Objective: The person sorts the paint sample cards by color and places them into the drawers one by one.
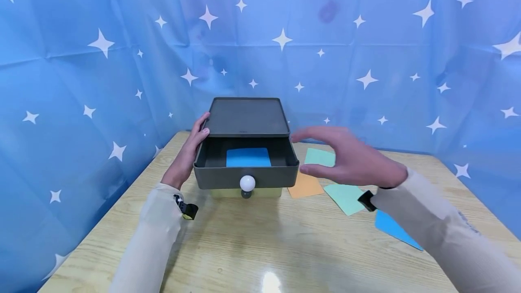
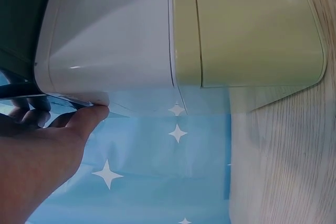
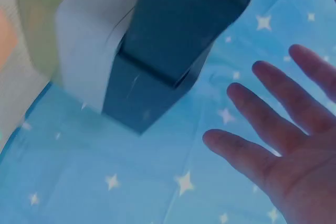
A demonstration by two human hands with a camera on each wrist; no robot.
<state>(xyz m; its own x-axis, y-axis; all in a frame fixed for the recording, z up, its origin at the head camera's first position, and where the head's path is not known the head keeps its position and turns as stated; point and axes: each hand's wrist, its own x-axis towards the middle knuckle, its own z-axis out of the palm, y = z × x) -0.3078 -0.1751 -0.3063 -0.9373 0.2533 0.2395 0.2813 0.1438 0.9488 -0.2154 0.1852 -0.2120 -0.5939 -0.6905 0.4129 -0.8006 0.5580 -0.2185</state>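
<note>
A small stacked drawer unit stands on the table, its dark grey top drawer [image 1: 220, 178] pulled out with a white knob [image 1: 247, 183] in front. A blue sheet [image 1: 248, 157] lies inside that drawer. Under it, the left wrist view shows a white level [image 2: 115, 30] and an olive-green bottom level [image 2: 257, 30]. My left hand [image 1: 188, 153] rests against the unit's left side near the grey lid [image 1: 246, 116], thumb and fingers touching it. To the right of the drawer, my right hand [image 1: 346, 157] is held in the air, fingers extended and holding nothing.
Right of the unit, loose sheets lie on the wooden table [image 1: 244, 248]: an orange one [image 1: 305, 186], a green one [image 1: 343, 198], another green one [image 1: 319, 156] farther back, and a blue one [image 1: 395, 227] partly under the right forearm. A blue star-patterned curtain [image 1: 252, 21] hangs behind.
</note>
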